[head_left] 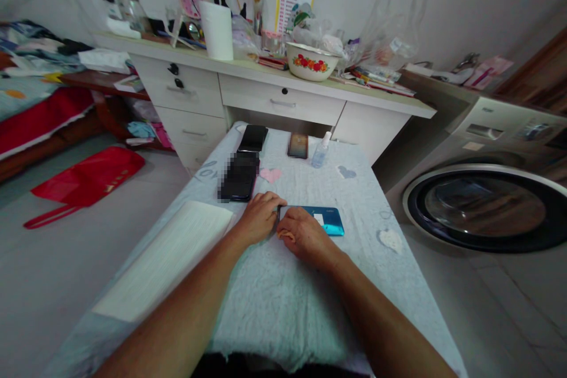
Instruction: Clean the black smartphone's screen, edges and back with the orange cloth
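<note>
A blue phone (332, 220) lies back side up on the cloth-covered table, with a small white patch on it. My left hand (260, 217) touches the phone's left end, its fingers close together. Over the left part of the phone, my right hand (305, 236) is closed on a small orange cloth (286, 235). Two dark phones lie further back on the left, the nearer one (241, 177) and the farther one (253, 139). A brownish phone-sized item (298, 145) rests near the far edge, beside a clear spray bottle (319, 152).
A pale folded sheet (168, 260) covers the table's left side. Behind the table stands a white drawer cabinet (283, 97) bearing a flowered bowl (311, 62) and a white cylinder (217, 32). At right is a washing machine (509, 130); a red bag (95, 174) lies on the floor at left.
</note>
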Demonstrator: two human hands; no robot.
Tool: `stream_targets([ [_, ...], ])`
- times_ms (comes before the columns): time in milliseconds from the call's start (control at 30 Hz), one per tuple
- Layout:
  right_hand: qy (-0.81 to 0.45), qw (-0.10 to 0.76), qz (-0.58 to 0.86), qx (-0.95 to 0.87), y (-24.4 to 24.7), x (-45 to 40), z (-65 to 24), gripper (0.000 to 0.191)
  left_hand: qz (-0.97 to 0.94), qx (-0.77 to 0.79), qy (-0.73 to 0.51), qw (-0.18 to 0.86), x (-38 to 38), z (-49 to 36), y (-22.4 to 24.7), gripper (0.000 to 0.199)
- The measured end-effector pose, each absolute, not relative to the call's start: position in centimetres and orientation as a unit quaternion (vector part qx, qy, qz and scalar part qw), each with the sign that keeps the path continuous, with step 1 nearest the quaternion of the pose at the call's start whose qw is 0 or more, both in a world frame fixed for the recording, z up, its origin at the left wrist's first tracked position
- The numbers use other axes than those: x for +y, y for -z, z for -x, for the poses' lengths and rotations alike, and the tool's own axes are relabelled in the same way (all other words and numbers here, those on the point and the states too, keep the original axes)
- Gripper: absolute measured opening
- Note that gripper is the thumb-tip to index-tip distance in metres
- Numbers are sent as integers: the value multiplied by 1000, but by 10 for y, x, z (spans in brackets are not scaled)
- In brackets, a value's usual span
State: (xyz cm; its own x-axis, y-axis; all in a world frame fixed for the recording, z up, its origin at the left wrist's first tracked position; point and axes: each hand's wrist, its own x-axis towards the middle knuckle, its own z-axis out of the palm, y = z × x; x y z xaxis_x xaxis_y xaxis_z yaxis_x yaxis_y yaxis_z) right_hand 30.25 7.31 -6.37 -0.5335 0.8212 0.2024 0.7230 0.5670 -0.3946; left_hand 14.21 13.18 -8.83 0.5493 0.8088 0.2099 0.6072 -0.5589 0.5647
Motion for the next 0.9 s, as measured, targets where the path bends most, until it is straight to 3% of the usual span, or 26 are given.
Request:
stream_targets([
  [633,-227,91,549,-800,29,69,-361,21,-851,420,-219,226,130,-142,83,42],
  [900,-215,101,563,-792,30,71,-361,19,-852,418,-217,228,130,-141,84,51],
])
